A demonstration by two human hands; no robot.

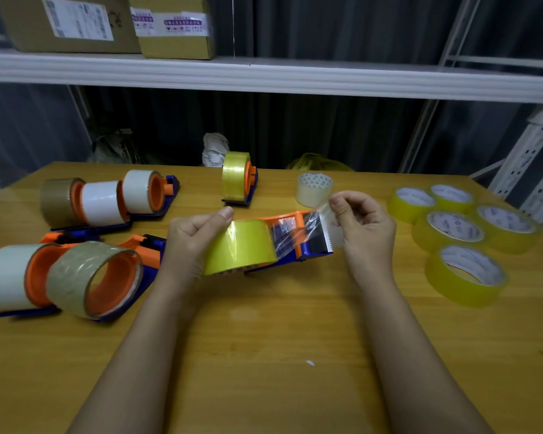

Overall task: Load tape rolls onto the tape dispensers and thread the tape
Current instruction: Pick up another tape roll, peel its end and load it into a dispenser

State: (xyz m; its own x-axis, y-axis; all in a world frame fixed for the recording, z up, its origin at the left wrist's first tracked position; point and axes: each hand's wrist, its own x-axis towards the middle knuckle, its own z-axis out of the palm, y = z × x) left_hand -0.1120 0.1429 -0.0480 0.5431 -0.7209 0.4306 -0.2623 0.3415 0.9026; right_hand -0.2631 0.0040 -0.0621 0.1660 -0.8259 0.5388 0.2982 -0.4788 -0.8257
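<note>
Gripping the yellow tape roll from its left side, the left hand curls round it with the thumb laid across the top, holding it seated on the blue and orange dispenser near the middle of the wooden desk. The right hand pinches the clear tape end between thumb and forefinger, just above the dispenser's toothed cutter; the strip runs from the roll across the dark front part of the dispenser up to those fingers (it looks slack and wrinkled rather than taut).

To the left stand loaded dispensers: three in a row at the back, carrying one brown and two white rolls, and two nearer ones with a white roll and a dull clear roll. Behind the hands another dispenser stands upright with a yellow roll, and a loose clear roll sits just beside the right hand's knuckles. Five loose yellow rolls lie flat on the right part of the desk, close together.

Above the desk runs a white shelf bearing two cardboard boxes with labels. Crumpled bags lie behind the desk's far edge against a dark curtain.
</note>
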